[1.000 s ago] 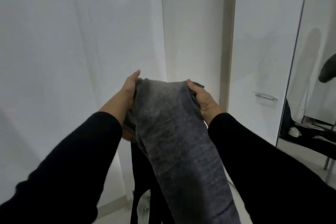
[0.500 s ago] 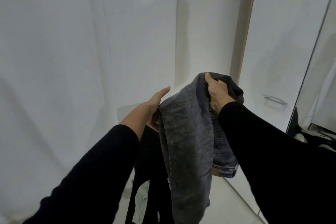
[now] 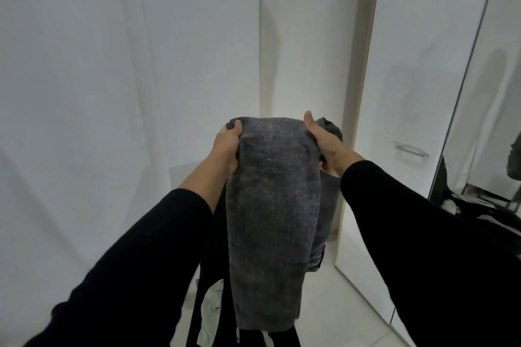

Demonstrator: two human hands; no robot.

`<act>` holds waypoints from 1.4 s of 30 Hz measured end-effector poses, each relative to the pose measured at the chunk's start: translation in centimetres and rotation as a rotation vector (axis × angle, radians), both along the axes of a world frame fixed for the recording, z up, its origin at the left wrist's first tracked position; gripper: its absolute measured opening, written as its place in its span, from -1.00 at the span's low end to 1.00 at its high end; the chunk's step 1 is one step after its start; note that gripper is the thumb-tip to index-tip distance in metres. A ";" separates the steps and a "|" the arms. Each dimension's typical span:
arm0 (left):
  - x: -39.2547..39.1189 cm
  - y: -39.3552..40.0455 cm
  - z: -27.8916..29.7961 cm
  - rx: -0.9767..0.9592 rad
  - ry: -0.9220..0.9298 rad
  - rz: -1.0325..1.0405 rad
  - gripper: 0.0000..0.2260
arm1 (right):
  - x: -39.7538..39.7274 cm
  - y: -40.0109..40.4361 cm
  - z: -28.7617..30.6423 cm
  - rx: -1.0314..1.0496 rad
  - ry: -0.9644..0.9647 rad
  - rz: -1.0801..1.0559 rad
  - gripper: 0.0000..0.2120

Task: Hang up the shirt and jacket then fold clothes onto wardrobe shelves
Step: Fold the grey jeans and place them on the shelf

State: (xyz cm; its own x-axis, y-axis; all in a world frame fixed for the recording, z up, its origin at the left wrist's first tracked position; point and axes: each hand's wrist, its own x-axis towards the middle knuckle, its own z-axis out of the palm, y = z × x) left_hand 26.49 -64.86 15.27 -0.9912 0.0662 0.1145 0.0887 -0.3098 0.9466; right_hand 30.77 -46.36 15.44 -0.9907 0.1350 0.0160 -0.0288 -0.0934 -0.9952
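While a white wardrobe panel (image 3: 112,93) fills nine o'clock, folded grey jeans (image 3: 270,205) are held at centre, gripped at the top corners by the left hand (image 3: 227,146) and right hand (image 3: 324,141); a door handle (image 3: 410,151) is seen at three o'clock.

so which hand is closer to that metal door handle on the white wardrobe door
Right. The right hand grips the grey jeans' edge on the side toward the door handle; the left hand grips the far edge.
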 end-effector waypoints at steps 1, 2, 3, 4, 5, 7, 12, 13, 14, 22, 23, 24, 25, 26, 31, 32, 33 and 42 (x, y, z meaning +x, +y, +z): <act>0.0 0.1 0.0 0.059 -0.002 0.010 -0.67 | 0.1 -0.1 0.0 -0.035 0.003 0.036 -0.26; 0.0 0.3 0.0 0.118 -0.004 0.018 -0.68 | 0.4 -0.2 0.0 -0.050 0.014 0.082 -0.26; 0.0 0.4 0.0 0.178 -0.005 0.022 -0.69 | 0.8 -0.2 -0.1 -0.047 0.030 0.126 -0.25; 0.1 0.6 0.1 0.235 -0.004 0.025 -0.69 | 1.1 -0.2 -0.5 -0.056 0.054 0.167 -0.23; 0.1 0.6 0.3 0.278 -0.004 0.026 -0.70 | 1.4 -0.2 -1.0 -0.079 0.075 0.211 -0.21; 0.0 0.4 0.9 0.317 -0.004 0.037 -0.70 | 1.8 -0.3 -2.1 -0.115 0.095 0.279 -0.10; -0.6 -1.1 1.7 0.266 -0.018 0.091 -0.71 | 1.3 -0.2 -2.9 -0.126 0.024 0.478 0.06; -0.9 -1.5 1.6 0.247 -0.022 0.094 -0.70 | 1.4 -0.3 -2.7 -0.113 0.019 0.496 0.02; -1.1 -1.9 1.6 0.230 -0.025 0.093 -0.70 | 1.4 -0.5 -2.5 -0.084 0.017 0.495 -0.03; 0.6 -6.5 1.4 -0.512 -0.013 -0.236 -0.52 | 0.7 -4.0 -1.8 0.073 0.067 0.165 -0.64; 0.6 -7.0 1.4 -0.549 -0.021 -0.231 -0.49 | 0.6 -4.4 -1.8 0.075 0.069 0.144 -0.64; 0.4 -7.4 1.3 -0.562 -0.014 -0.182 -0.49 | 0.5 -4.8 -1.8 0.073 0.071 0.127 -0.64; 0.2 -7.7 1.2 -0.571 0.007 -0.109 -0.51 | 0.4 -5.1 -1.8 0.069 0.076 0.111 -0.66; 0.0 -7.9 1.2 -0.576 0.029 -0.035 -0.53 | 0.3 -5.5 -1.7 0.066 0.079 0.089 -0.69; -0.8 -8.0 0.5 -0.555 0.044 0.204 -0.53 | 0.0 -7.1 -1.9 0.063 0.075 -0.065 -0.68; -0.8 -7.8 0.2 -0.534 0.038 0.222 -0.55 | -0.1 -7.2 -1.9 0.079 0.082 -0.087 -0.67; -0.8 -7.7 -0.1 -0.510 0.033 0.231 -0.56 | -0.2 -7.2 -1.9 0.098 0.084 -0.110 -0.66; -0.5 -4.6 -1.9 -0.501 0.152 0.136 -0.57 | -0.8 -5.1 -1.3 0.288 -0.026 -0.465 -0.65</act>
State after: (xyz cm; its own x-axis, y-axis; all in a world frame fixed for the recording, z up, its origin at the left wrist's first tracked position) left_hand 25.99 -69.49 13.38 -0.9693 0.0221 0.2448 0.2442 0.2000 0.9489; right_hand 29.92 -51.50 14.12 -0.8284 0.5524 0.0930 0.0229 0.1994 -0.9796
